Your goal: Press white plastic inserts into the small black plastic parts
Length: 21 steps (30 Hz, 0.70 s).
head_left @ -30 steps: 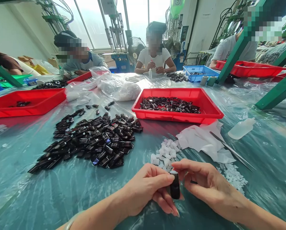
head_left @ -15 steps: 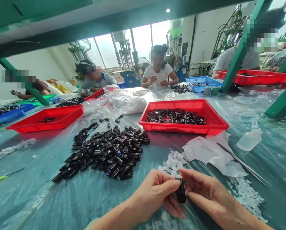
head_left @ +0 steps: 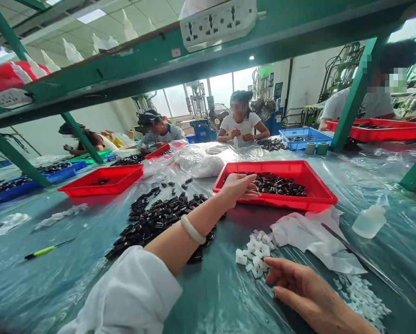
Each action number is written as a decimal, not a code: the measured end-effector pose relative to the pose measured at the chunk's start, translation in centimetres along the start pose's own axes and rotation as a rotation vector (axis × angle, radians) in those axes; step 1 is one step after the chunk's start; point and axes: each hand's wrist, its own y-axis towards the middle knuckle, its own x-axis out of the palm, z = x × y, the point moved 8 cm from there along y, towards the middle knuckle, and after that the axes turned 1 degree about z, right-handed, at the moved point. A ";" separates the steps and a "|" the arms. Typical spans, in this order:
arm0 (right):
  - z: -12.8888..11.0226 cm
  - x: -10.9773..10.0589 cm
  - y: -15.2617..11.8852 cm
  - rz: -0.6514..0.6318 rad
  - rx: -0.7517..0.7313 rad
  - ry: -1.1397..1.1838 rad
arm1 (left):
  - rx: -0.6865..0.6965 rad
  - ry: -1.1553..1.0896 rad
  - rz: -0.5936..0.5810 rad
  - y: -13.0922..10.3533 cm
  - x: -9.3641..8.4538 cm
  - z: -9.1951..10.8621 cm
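Note:
My left hand (head_left: 241,188) is stretched over the near left part of a red tray (head_left: 319,202) that holds many black pieces (head_left: 281,184). Its fingers are extended, and nothing shows in them. A pale bangle is on that wrist. My right hand (head_left: 298,280) hovers low at the right, its thumb and index finger apart with nothing between them. Just beyond its fingertips lies a pile of white blocks (head_left: 256,250). Under my left forearm a large heap of black pieces (head_left: 159,215) spreads on the plastic-covered table (head_left: 225,287).
Tweezers (head_left: 361,260), a white cloth (head_left: 308,234), a clear bottle (head_left: 370,221) and small white bits (head_left: 364,297) lie at the right. A green screwdriver (head_left: 48,249) and another red tray (head_left: 103,181) are leftward. A green shelf beam (head_left: 124,69) crosses above. Several people sit beyond.
My left hand has moved forward from my right hand to the red tray, and the black piece they held is out of sight. The view has tilted up and shifted left.

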 end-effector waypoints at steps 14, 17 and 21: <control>-1.4 0.3 -0.5 -0.024 -0.049 -0.169 | 0.142 0.876 0.159 -9.7 -9.2 -6.7; -1.4 0.2 -0.6 -0.019 -0.057 -0.170 | 0.147 0.927 0.178 -9.8 -9.0 -7.3; -1.5 0.3 -0.6 -0.019 -0.069 -0.184 | 0.131 0.897 0.179 -9.3 -8.0 -7.0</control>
